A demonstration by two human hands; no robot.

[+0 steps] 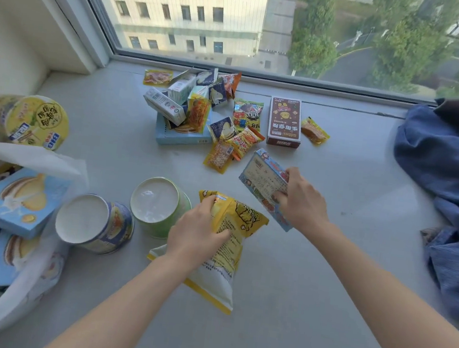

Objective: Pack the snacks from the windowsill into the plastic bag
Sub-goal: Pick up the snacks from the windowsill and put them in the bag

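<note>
plastic bag (17, 312) near left, mouth gaping toward sill, likely for easy drops | left hand (197, 232) clutches yellow snack bag (229, 257) at its upper half | right hand (302, 204) grasps blue box (262, 182), likely a paired load | loose snack pile (198, 109) waits by window

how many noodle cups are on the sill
3: a yellow cup at far left, a blue cup beside the plastic bag, a green cup by the left hand. The bag may hide more.
</note>
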